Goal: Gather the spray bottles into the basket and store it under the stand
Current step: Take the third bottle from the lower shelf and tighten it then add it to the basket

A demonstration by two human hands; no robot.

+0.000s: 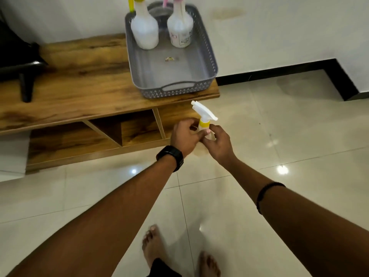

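A grey perforated basket [207, 62] stands on the right end of the wooden stand [79, 80]. Two white spray bottles stand upright at its far end: one with a yellow top [144, 31] on the left, one with a pink top [180, 30] on the right. In front of the stand, over the floor, both hands hold a third small spray bottle [204, 114] with a white trigger head and yellow collar. My left hand [184, 137] and my right hand [218, 143] wrap its body, which is mostly hidden.
The stand has open compartments [139, 128] beneath its top. A black object on a leg [26, 72] sits on the stand's left end. Glossy tiled floor [279, 136] spreads to the right, edged by a white wall with black skirting [279, 70]. My bare feet [153, 246] show below.
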